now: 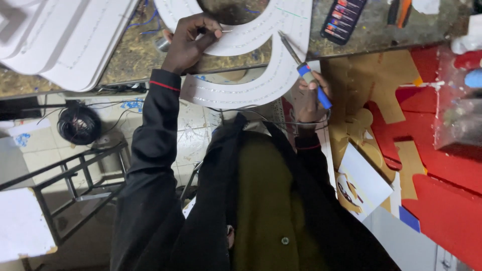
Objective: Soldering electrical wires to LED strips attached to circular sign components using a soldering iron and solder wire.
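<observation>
My left hand pinches a thin wire or pin at the inner rim of a large white curved letter-shaped panel lying on the worktable. My right hand grips a blue-handled soldering iron; its metal tip points up and left onto the white panel near the right edge. A thin dark cord loops from the iron across my chest. Rows of small dots run along the panel's curves.
A stack of white shaped panels lies at the upper left. A phone rests on the bench above. Red and brown cut-out sheets lie to the right. A metal stool frame and a wire coil stand on the floor at left.
</observation>
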